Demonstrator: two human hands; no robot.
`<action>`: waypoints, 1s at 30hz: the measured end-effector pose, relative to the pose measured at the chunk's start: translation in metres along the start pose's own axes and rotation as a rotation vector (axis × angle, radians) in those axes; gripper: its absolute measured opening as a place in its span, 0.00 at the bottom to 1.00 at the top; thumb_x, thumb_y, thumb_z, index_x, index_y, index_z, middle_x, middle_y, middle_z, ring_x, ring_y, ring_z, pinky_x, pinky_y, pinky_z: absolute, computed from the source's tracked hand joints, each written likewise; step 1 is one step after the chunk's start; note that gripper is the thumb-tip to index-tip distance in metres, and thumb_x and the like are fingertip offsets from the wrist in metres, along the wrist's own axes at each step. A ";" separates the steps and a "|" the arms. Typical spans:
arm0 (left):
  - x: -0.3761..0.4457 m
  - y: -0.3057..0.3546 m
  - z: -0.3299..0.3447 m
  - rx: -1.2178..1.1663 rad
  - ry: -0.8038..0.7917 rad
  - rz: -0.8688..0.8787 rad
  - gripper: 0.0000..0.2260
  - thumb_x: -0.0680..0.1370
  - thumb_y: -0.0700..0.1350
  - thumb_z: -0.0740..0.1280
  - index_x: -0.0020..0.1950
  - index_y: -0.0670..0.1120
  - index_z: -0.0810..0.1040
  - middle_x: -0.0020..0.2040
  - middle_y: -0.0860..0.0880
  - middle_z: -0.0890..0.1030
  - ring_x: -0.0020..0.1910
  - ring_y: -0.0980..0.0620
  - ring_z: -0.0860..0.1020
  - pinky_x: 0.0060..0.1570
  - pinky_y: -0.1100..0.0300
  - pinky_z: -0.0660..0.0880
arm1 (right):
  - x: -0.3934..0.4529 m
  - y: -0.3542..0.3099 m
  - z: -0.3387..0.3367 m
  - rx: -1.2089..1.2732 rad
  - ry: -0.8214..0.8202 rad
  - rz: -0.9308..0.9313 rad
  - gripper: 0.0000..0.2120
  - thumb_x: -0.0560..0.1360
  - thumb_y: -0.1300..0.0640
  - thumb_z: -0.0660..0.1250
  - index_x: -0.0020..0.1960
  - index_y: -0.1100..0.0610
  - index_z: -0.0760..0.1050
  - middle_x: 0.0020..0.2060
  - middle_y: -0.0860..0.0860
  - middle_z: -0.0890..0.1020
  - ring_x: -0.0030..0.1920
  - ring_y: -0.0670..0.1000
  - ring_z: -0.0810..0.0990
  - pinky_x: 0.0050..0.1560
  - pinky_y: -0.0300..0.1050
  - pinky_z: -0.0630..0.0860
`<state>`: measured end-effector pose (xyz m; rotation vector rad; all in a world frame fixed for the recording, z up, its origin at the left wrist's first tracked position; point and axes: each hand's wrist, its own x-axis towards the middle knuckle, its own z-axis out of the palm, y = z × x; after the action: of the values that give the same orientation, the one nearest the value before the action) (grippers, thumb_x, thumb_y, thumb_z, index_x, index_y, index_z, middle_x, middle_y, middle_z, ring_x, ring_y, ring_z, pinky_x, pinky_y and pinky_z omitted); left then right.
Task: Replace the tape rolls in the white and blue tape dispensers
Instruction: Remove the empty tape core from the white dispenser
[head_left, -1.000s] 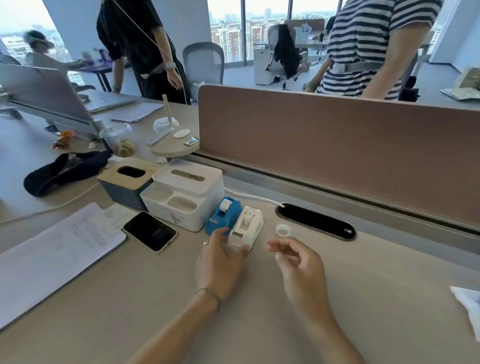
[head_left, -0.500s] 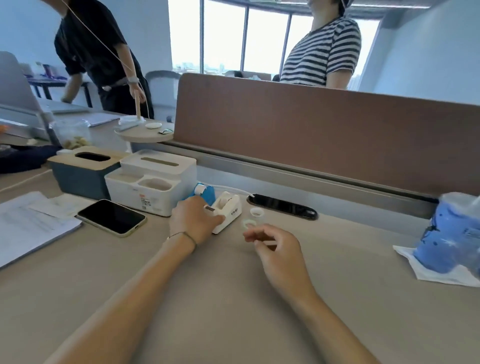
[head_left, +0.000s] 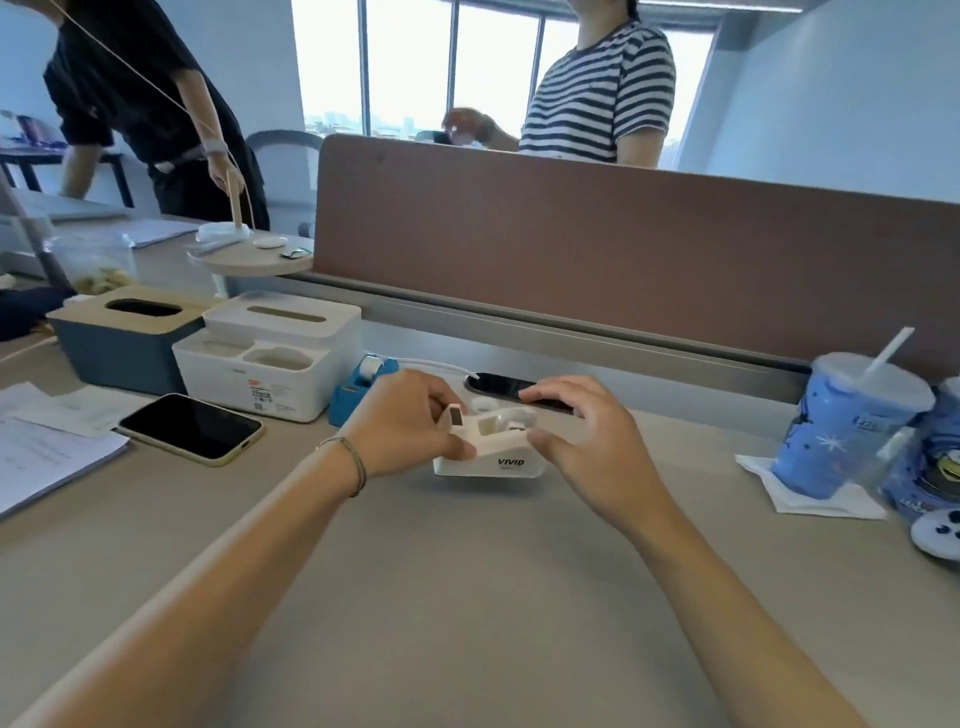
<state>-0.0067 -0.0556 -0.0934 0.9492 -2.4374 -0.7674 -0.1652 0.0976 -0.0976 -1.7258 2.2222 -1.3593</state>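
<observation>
The white tape dispenser (head_left: 488, 451), marked VIVID, lies side-on at the desk's middle. My left hand (head_left: 410, 422) grips its left cutter end. My right hand (head_left: 589, 441) holds its right end, thumb against the body and fingers arched over the roll seat, where a white roll (head_left: 511, 415) sits. Behind it a small white ring (head_left: 483, 403) lies on the desk. The blue tape dispenser (head_left: 357, 387) stands to the left, beside my left hand, with a white roll in it.
A phone (head_left: 192, 428), papers (head_left: 41, 452), a white organizer box (head_left: 270, 358) and a blue tissue box (head_left: 124, 340) fill the left. A blue cup with a straw (head_left: 852, 423) stands right. A brown partition (head_left: 623, 249) and cable slot (head_left: 519, 388) lie behind; two people stand beyond.
The white dispenser has come away from the blue one toward me and turned side-on. My right hand moved from the desk onto its right end. My view has lifted.
</observation>
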 end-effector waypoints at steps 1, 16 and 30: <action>-0.003 0.005 0.008 -0.005 -0.037 0.019 0.18 0.63 0.51 0.81 0.51 0.51 0.85 0.45 0.52 0.86 0.45 0.53 0.84 0.50 0.55 0.83 | -0.003 0.004 -0.005 -0.044 -0.070 -0.014 0.18 0.72 0.58 0.74 0.60 0.46 0.80 0.59 0.42 0.78 0.62 0.42 0.74 0.64 0.36 0.67; -0.020 0.023 0.057 -0.218 -0.258 0.099 0.18 0.66 0.41 0.82 0.55 0.44 0.85 0.47 0.54 0.84 0.44 0.62 0.83 0.46 0.73 0.77 | -0.018 0.037 -0.035 -0.084 -0.446 0.058 0.07 0.72 0.57 0.72 0.48 0.48 0.84 0.47 0.42 0.86 0.51 0.44 0.82 0.58 0.48 0.78; -0.020 0.020 0.053 -0.088 -0.313 0.123 0.18 0.68 0.48 0.80 0.55 0.52 0.81 0.51 0.59 0.82 0.51 0.63 0.80 0.51 0.73 0.75 | -0.019 0.029 -0.044 -0.358 -0.435 -0.130 0.11 0.78 0.58 0.69 0.55 0.46 0.85 0.45 0.44 0.78 0.49 0.46 0.74 0.48 0.44 0.74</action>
<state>-0.0325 -0.0109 -0.1249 0.6801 -2.6699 -1.0358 -0.2020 0.1399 -0.0972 -2.0583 2.2159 -0.5328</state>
